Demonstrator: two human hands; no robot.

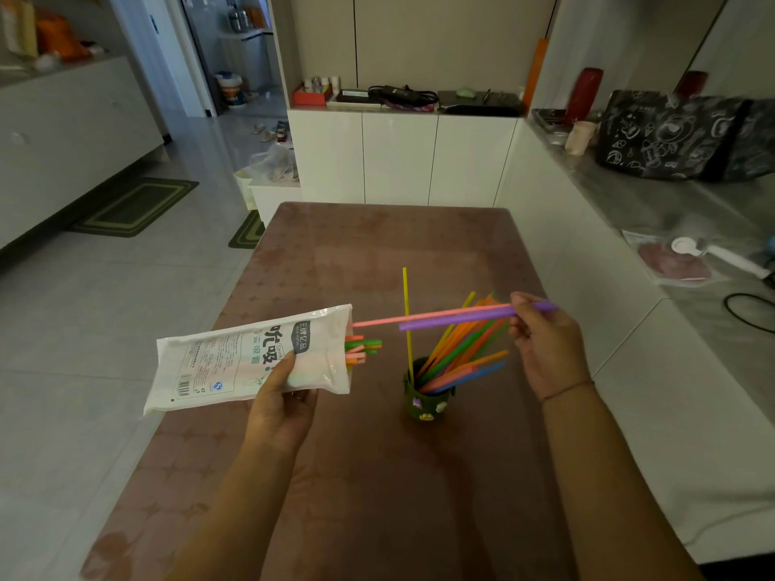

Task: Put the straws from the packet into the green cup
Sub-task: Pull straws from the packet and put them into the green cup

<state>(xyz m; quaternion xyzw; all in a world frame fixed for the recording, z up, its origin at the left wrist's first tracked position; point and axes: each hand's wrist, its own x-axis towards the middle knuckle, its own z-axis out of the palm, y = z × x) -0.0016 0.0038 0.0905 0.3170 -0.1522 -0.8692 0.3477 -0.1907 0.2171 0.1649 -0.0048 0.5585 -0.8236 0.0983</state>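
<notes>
My left hand (281, 406) grips a white plastic straw packet (247, 358), held level above the table's left side with its open end facing right. Several green, pink and orange straw ends (362, 348) stick out of that opening. My right hand (545, 345) pinches a pink straw (419, 317) and a purple straw (457, 319), both lying almost level; the pink one's tip is still at the packet's mouth. Below them stands the small green cup (425, 402) with several coloured straws (461, 354) leaning right and one yellow straw (407, 325) upright.
The cup stands on a brown-pink patterned table (377, 262). White cabinets (402, 157) close off the far end, and a white counter (679, 211) with a black printed bag (671, 136) runs along the right. Tiled floor with green mats (134, 207) lies to the left.
</notes>
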